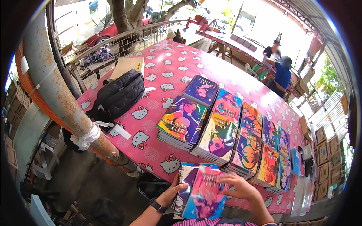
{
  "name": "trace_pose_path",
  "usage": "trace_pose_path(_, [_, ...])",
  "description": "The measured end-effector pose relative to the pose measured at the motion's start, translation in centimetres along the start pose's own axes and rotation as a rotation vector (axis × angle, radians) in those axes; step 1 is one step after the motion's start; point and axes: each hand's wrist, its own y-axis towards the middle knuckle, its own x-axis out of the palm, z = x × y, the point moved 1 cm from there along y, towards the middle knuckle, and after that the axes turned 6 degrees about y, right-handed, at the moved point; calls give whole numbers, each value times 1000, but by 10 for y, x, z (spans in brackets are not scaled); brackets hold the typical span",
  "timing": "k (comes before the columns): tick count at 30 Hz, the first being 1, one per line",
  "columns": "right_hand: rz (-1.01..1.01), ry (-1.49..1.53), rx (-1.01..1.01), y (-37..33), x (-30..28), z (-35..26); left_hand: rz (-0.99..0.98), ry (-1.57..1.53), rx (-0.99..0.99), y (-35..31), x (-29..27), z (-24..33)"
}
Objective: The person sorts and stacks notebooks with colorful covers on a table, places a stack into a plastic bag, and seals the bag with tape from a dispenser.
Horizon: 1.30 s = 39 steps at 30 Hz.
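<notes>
My left hand (174, 191) grips a small stack of spiral notebooks close to my body, its thumb on a purple-covered notebook (187, 184) and its fingers at the wire-bound side. On top lies a pink and blue notebook (206, 196), turned askew and blurred near its upper end. My right hand (241, 187) reaches over that notebook's upper right part, fingers stretched out and slightly smeared. Just beyond my hands, stacks of illustrated spiral notebooks (218, 136) stand in rows on the pink table (151, 130). The nearest left stack has a purple and yellow cover (182, 118).
A black bag (120, 93) and a brown folder (130, 67) lie at the table's left. A rusty pole (64, 86) rises beside the table's left edge. Cardboard boxes (327, 150) are piled at the right. Two people, one in a blue shirt (283, 76), sit at a far table.
</notes>
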Motion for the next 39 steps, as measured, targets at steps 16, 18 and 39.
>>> trace_pose_path(16, [343,-370,-256,171,22,-3,10,-5,-88,-3,-4,3])
trace_pose_path(18, [451,-585,-247,205,41,-5,49,15,-82,0,-6,-2])
trace_pose_path(39, [-721,55,-64,51,6,-21,-217,-305,-231,-8,-11,2])
